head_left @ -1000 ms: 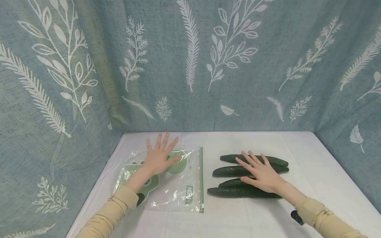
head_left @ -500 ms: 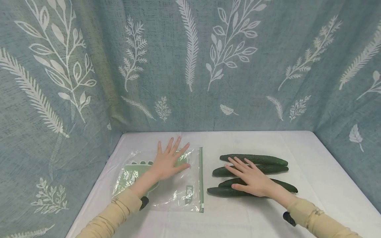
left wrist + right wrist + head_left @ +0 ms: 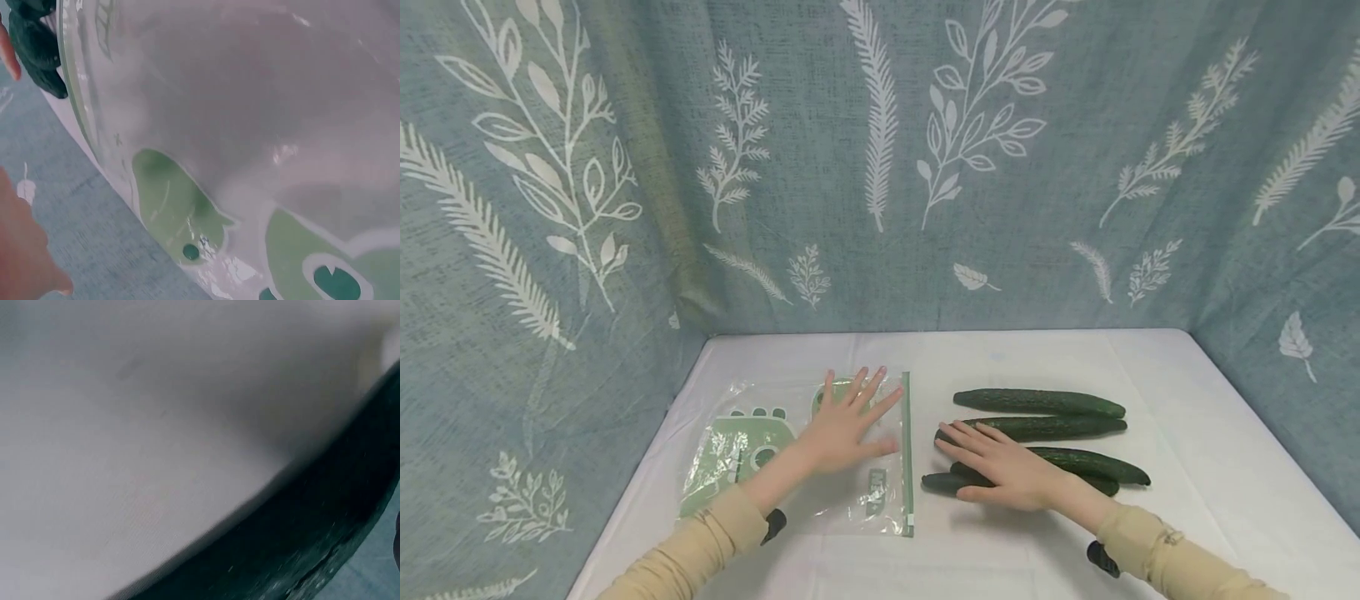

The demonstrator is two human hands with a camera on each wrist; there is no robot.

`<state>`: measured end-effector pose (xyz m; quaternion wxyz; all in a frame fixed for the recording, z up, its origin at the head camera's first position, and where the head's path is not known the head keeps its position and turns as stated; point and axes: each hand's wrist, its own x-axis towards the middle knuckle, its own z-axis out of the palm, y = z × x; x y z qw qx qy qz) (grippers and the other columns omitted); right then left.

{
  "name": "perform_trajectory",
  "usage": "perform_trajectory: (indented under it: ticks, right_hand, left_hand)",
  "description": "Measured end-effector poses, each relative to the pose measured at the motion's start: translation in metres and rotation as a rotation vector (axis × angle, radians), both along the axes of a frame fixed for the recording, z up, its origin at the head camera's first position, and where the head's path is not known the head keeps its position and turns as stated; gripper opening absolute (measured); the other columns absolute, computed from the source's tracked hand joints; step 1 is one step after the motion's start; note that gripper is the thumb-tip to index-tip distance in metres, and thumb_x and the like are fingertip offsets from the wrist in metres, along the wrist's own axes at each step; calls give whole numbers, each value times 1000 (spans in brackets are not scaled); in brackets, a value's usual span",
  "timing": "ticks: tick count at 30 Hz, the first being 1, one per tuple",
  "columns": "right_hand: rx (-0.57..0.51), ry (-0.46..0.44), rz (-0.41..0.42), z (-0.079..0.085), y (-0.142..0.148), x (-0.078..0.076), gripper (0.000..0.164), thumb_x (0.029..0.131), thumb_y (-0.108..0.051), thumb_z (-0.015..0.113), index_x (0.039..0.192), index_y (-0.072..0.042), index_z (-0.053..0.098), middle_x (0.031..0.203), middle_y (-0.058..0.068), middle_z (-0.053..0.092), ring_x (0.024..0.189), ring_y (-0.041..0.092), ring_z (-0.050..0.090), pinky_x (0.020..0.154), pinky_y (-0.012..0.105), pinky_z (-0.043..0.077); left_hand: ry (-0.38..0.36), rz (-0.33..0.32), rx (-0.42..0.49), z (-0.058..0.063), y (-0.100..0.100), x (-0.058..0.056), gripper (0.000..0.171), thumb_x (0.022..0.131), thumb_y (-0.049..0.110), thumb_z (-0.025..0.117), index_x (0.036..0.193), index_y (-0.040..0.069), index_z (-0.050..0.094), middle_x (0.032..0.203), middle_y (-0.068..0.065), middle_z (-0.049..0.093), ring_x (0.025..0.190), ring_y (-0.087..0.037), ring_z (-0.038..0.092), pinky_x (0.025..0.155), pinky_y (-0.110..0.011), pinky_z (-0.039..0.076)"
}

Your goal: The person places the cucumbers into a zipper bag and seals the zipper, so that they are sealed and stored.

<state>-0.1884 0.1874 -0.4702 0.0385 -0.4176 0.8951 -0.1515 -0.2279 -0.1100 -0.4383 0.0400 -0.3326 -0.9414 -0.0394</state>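
Observation:
My left hand (image 3: 842, 435) is above a clear zip bag (image 3: 850, 512) with green cartoon prints, its fingers spread. In the left wrist view the bag's green print (image 3: 175, 200) shows, with part of the hand (image 3: 25, 250) at the lower left. My right hand (image 3: 1007, 471), fingers extended, overlaps the near cucumbers in the head view. Several dark green cucumbers lie side by side: the far one (image 3: 1041, 402), one just in front of it (image 3: 1052, 428), and a near pair (image 3: 1097, 462) partly hidden by the hand. A cucumber (image 3: 300, 531) crosses the right wrist view.
A white cloth covers the table (image 3: 1000, 567). Blue-green curtains (image 3: 820, 183) with white leaf patterns stand behind it and along both sides. The bag's green zip strip (image 3: 907, 450) faces the cucumbers, a short gap away.
My left hand has drifted right and toward me across the bag. My right hand has moved left and nearer, uncovering the far cucumbers. Bag and cucumbers keep their places.

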Motion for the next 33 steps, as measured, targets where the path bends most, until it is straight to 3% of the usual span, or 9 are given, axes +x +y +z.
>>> perform_trajectory:
  ticks: [6, 15, 22, 28, 33]
  right_hand:
    - [27, -33, 14, -2, -14, 1, 68, 95, -49, 49, 150, -14, 28, 159, 2, 21, 147, 24, 19, 118, 51, 18]
    - [77, -43, 67, -4, -34, 3, 69, 96, -57, 40, 147, -11, 33, 155, 4, 31, 144, 26, 27, 116, 50, 24]
    - [146, -74, 51, -5, -44, 3, 70, 95, -61, 35, 146, -12, 37, 154, 3, 33, 144, 23, 27, 118, 44, 23]
    - [159, -79, 35, -6, -50, 3, 71, 95, -62, 35, 146, -12, 37, 153, 4, 35, 144, 21, 28, 119, 42, 22]
    - [170, -68, 67, -6, -54, 4, 71, 94, -61, 38, 145, -12, 37, 153, 5, 34, 143, 20, 30, 119, 43, 22]
  left_hand:
    - [-38, -22, -52, -4, 8, 7, 81, 88, 69, 42, 152, 32, 9, 161, -3, -1, 148, -30, 1, 111, -69, -2]
    - [-64, -72, -98, -11, 14, 16, 85, 87, 71, 41, 153, 29, 7, 161, -6, 5, 147, -34, 11, 110, -71, 5]
    - [-213, -83, -63, -15, 15, 20, 91, 86, 68, 48, 153, 17, 12, 160, -12, 9, 147, -36, 12, 113, -67, 11]
    - [-344, -61, -40, -23, 13, 21, 100, 84, 66, 54, 151, 3, 15, 159, -17, 13, 146, -34, 15, 118, -49, 20]
    - [-427, -35, -14, -28, 13, 24, 102, 82, 64, 58, 150, 2, 15, 158, -16, 14, 146, -32, 17, 117, -46, 23]
